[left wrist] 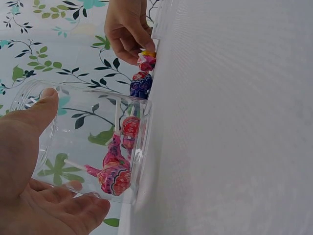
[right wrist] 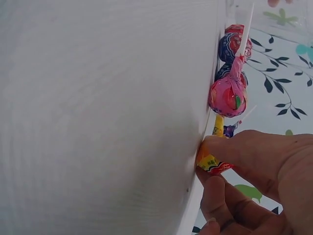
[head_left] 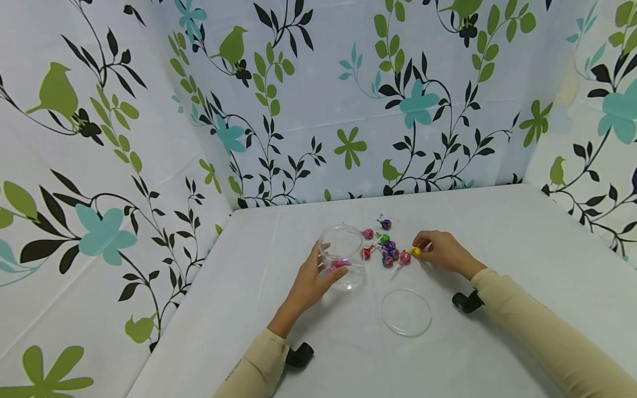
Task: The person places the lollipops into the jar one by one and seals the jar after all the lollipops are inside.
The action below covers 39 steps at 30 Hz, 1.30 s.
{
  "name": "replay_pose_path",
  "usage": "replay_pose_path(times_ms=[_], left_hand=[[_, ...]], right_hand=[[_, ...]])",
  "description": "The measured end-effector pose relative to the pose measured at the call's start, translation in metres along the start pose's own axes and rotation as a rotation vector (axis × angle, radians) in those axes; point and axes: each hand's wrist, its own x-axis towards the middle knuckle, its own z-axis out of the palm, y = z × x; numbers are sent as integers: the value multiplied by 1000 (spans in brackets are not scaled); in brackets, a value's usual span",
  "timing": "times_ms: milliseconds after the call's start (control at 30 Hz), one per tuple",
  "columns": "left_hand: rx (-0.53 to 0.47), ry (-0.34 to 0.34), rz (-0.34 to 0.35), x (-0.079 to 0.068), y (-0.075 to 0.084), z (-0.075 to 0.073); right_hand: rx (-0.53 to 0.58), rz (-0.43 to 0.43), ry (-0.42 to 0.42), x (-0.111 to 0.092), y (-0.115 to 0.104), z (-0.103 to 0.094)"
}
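Observation:
My left hand [head_left: 309, 283] holds a clear round jar [head_left: 354, 258], thumb on one side and fingers on the other. The jar stands upright with its mouth uncovered. Several pink and red lollipops [left wrist: 115, 178] lie at its bottom. At the right of a loose group of lollipops [head_left: 390, 252], my right hand [head_left: 444, 252] pinches a yellow lollipop [right wrist: 208, 162] between thumb and fingers, low at the table. A pink lollipop [right wrist: 228, 98] lies right beside it, its white stick pointing away.
A clear round lid [head_left: 408, 335] lies flat on the white table [head_left: 348, 354], nearer than the jar. One dark purple lollipop [head_left: 385, 224] sits farthest back. Patterned cloth [head_left: 308, 110] with birds and leaves hangs behind and at both sides.

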Motion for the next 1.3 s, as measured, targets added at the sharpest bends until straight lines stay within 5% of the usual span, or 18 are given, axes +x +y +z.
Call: replay_pose_path(times_ms=[1300], left_hand=[[7, 0, 30, -1, 0, 0]], right_hand=[[-8, 10, 49, -3, -12, -23]])
